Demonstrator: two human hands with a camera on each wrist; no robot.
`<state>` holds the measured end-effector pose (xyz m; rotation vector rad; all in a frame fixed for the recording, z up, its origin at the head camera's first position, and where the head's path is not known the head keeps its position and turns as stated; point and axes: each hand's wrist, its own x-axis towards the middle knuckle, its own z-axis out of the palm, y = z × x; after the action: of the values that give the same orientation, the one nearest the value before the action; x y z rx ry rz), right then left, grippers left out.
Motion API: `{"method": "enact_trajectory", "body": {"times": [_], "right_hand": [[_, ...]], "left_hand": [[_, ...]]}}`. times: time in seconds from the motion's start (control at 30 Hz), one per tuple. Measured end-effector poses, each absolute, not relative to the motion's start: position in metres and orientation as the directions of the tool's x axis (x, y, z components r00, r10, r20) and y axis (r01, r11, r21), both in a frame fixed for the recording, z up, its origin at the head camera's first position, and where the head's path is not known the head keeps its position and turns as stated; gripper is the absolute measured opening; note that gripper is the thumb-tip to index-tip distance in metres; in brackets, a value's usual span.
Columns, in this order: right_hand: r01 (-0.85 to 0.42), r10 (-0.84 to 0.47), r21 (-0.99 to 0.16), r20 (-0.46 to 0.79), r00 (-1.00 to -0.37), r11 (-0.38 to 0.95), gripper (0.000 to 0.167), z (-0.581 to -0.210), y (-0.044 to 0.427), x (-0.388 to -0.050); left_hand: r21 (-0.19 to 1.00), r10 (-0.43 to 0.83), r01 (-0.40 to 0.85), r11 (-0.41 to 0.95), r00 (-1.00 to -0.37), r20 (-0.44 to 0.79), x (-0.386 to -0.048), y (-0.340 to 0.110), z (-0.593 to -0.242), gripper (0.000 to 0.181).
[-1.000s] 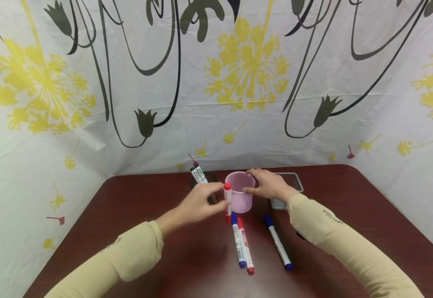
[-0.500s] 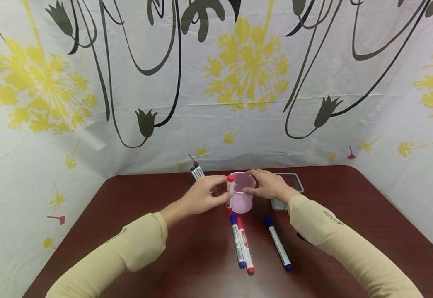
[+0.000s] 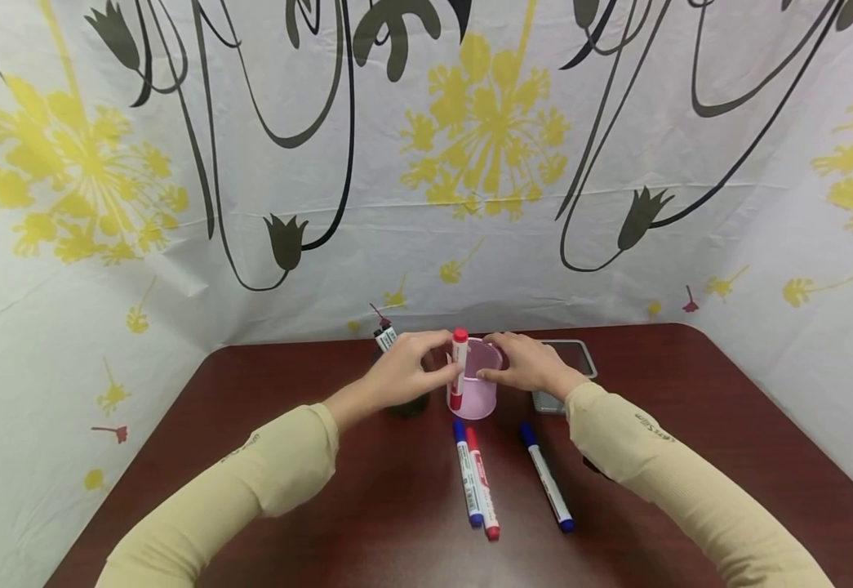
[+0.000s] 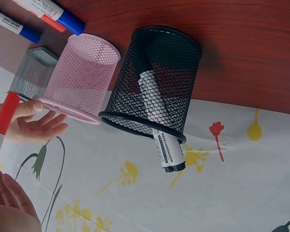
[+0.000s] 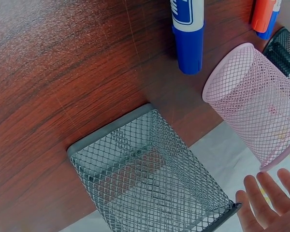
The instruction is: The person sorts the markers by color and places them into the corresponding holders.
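Observation:
My left hand (image 3: 400,371) pinches a red-capped whiteboard marker (image 3: 459,355) between thumb and fingers. The marker stands nearly upright before the pink mesh pen holder (image 3: 479,398), its top near rim height. My right hand (image 3: 529,363) is at the right side of that holder's rim, thumb toward me. Its fingers are fairly straight in the right wrist view, fingertips (image 5: 266,178) close to the rim. Whether they press on it I cannot tell. In the left wrist view the pink holder (image 4: 82,79) stands beside a black mesh holder (image 4: 121,92), which contains a black-and-white marker (image 4: 166,150).
A grey mesh holder (image 5: 150,193) stands to the right of the pink one. Nearer me on the dark wooden table (image 3: 308,523) lie a blue marker (image 3: 468,474), a red marker (image 3: 485,490) alongside it, and another blue marker (image 3: 547,478). Patterned cloth (image 3: 367,180) hangs behind.
My left hand has moved right and upward with the red marker, from beside the pink holder to in front of it. My right hand has stayed at the rim.

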<state>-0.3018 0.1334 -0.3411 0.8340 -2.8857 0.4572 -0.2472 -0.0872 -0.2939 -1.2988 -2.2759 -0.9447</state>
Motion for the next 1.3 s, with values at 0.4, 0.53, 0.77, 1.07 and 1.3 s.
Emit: {"method": "enact_trajectory", "body": {"times": [0.4,0.53,0.77,1.07,1.3], "right_hand": [[-0.534,-0.503,-0.268,0.182,-0.845,0.802,0.065,-0.341,0.134,-0.302],[-0.526,-0.498,-0.273,0.171,-0.85,0.805,0.065,-0.341,0.133,-0.302],[-0.528,-0.5,-0.277,0.17,-0.849,0.803,0.065,-0.34,0.133,-0.303],[-0.542,-0.512,-0.272,0.178,-0.841,0.796,0.063,-0.339,0.133,-0.303],[-0.546,-0.521,-0.267,0.164,-0.838,0.794,0.062,-0.336,0.133,-0.303]], "left_hand": [[0.412,0.609,0.827,0.382,-0.561,0.561,-0.26,-0.083,-0.285,0.01],[0.435,0.598,0.808,0.397,-0.587,0.546,-0.264,-0.083,-0.283,0.01],[0.452,0.57,0.789,0.417,-0.614,0.546,-0.272,-0.083,-0.282,0.008],[0.471,0.534,0.761,0.446,-0.649,0.542,-0.283,-0.079,-0.281,0.009],[0.466,0.505,0.752,0.466,-0.659,0.558,-0.293,-0.074,-0.28,0.01]]}}
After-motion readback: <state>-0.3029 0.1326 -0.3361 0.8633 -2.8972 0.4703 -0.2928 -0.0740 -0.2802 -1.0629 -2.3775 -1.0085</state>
